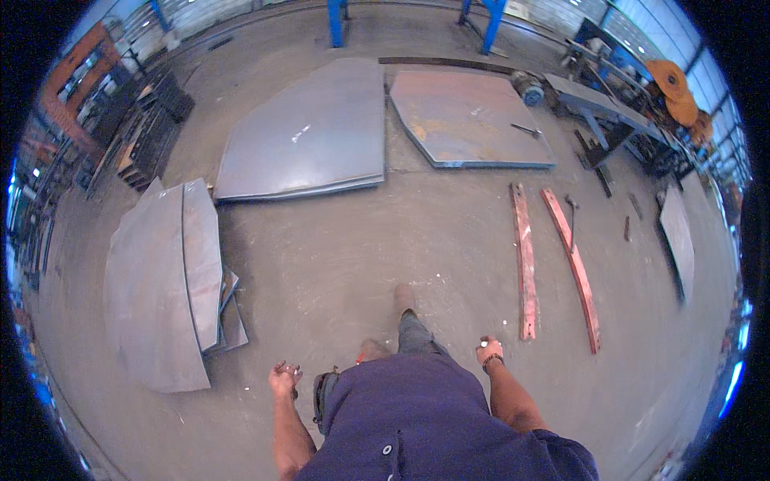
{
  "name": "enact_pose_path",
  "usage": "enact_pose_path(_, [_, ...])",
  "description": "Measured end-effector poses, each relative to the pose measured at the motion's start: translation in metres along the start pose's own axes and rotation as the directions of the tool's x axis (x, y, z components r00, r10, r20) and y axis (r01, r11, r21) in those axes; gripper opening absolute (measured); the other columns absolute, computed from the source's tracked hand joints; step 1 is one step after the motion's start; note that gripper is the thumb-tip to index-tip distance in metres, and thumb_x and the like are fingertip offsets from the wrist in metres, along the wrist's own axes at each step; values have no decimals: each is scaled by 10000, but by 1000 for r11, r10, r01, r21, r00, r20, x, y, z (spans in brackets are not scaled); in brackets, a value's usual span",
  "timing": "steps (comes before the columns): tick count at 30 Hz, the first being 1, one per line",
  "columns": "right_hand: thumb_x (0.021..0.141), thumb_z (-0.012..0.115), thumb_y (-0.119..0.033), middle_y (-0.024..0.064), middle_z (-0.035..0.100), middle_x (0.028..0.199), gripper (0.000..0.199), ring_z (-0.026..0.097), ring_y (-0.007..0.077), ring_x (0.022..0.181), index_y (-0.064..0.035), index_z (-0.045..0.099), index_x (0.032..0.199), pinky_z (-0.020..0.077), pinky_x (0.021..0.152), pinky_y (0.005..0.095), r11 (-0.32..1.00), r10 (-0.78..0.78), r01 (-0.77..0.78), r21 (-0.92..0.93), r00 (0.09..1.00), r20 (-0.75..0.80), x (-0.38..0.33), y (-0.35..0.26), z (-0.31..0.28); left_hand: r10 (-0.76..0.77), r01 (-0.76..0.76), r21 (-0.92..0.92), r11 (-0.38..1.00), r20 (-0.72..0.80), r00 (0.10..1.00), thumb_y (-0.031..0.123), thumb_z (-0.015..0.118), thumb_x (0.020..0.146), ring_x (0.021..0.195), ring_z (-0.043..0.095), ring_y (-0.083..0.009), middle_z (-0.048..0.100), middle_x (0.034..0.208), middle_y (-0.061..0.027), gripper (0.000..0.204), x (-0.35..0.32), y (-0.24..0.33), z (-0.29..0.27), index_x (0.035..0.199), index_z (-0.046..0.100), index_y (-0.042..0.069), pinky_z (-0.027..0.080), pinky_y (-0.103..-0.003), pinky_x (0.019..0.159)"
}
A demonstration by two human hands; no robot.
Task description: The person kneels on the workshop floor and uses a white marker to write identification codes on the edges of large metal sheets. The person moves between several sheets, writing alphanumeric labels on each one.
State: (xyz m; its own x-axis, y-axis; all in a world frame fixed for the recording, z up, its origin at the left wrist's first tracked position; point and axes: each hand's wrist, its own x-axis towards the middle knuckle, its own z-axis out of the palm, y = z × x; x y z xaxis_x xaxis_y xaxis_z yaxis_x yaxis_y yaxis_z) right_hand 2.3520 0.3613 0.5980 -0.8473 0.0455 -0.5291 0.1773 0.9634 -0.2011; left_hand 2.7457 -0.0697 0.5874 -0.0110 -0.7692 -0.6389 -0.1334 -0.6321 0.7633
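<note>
My left hand (pixel 285 379) hangs low beside my body, its fingers loosely bent and a little apart. I see nothing held in it. My right hand (pixel 488 350), with a dark bracelet at the wrist, is closed around a small white piece (pixel 484 344); its kind is too small to make out. Both hands are over the floor, touching no plate or bar. To the right of my right hand lie two long red metal bars (pixel 524 260), (pixel 574 272). A hammer (pixel 572 220) rests against the farther-right bar.
Large steel plates lie on the floor: a stack at left (pixel 152 289), one stack ahead (pixel 309 132) and a rust-stained plate (pixel 469 116) beside it. A metal bench (pixel 601 104) and an electric motor (pixel 528 86) stand at far right. Blue posts (pixel 334 22) rise at the back.
</note>
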Motion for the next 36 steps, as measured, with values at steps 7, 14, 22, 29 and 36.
enact_pose_path(7, [792, 655, -172, 170, 688, 1118, 348, 640, 330, 1090, -140, 687, 1138, 512, 952, 414, 997, 67, -67, 31, 998, 2, -16, 24, -1, 81, -72, -64, 995, 150, 985, -103, 692, 795, 880, 680, -275, 608, 1026, -163, 436, -3, 29, 60, 1200, 534, -75, 611, -364, 754])
enact_pose_path(14, [787, 655, -161, 174, 692, 1088, 326, 645, 342, 1062, -142, 688, 1111, 517, 938, 419, 995, -34, 40, 93, 997, -66, 2, -10, -7, 112, -80, -154, 985, 205, 972, -58, 683, 842, 864, 672, -265, 622, 1044, -136, 423, -59, 96, 99, 1233, 523, -55, 592, -347, 730])
enact_pose_path(22, [836, 634, -187, 176, 685, 1122, 333, 646, 345, 1076, -146, 669, 1164, 521, 934, 439, 989, -138, 139, 45, 990, -9, 11, -42, -18, 179, -110, -245, 963, 279, 944, -48, 657, 865, 849, 669, -261, 622, 1062, -130, 436, -54, 87, 90, 1271, 499, -14, 584, -339, 716])
enact_pose_path(29, [822, 629, -164, 174, 687, 1116, 344, 646, 348, 1074, -141, 671, 1163, 524, 927, 440, 992, -122, 122, 25, 992, 14, 5, -43, -15, 83, -4, -274, 962, 277, 957, -5, 690, 852, 833, 677, -243, 633, 1027, -122, 508, -74, 70, 92, 1321, 504, 57, 579, -348, 704])
enact_pose_path(36, [784, 659, -173, 160, 693, 1111, 370, 649, 345, 1070, -150, 676, 1153, 525, 930, 432, 994, -107, 107, 6, 993, 46, -5, -35, -5, 96, 20, -347, 938, 314, 945, -19, 670, 861, 820, 673, -235, 641, 982, -112, 508, -58, 61, 96, 1332, 484, 10, 577, -347, 693])
